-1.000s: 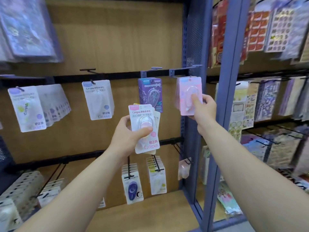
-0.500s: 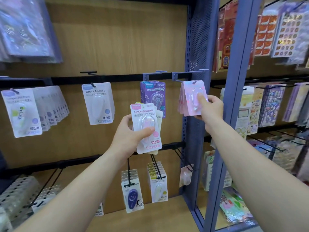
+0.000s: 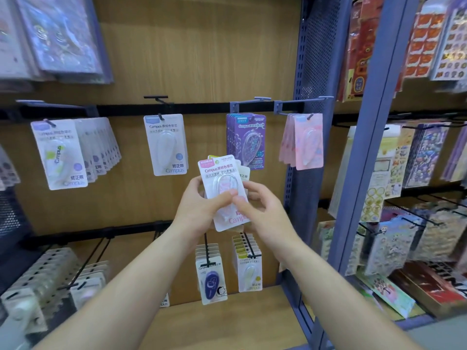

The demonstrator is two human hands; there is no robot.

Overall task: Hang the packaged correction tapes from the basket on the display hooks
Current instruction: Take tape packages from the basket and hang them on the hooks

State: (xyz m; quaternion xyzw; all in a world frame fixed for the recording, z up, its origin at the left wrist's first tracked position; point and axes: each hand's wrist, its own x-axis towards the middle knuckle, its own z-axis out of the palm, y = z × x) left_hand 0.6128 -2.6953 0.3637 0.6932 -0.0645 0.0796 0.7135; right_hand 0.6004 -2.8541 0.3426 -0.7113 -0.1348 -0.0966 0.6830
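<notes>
My left hand grips a small stack of packaged correction tapes, the front one white with a pink label. My right hand has come to the stack and pinches the front pack's lower right side with thumb and fingers. Above, the pink packs hang from the blue display hook at the shelf's right end. Purple packs hang on the hook beside them, and a white pack hangs further left. The basket is out of view.
More white packs hang at the left, and lower hooks carry further packs. A blue upright post ends this bay. Sticker sheets fill the bay to the right. One black hook stands bare.
My right hand let go of the pink pack on the right hook and came down left to the stack in my left hand. The pink pack now hangs free.
</notes>
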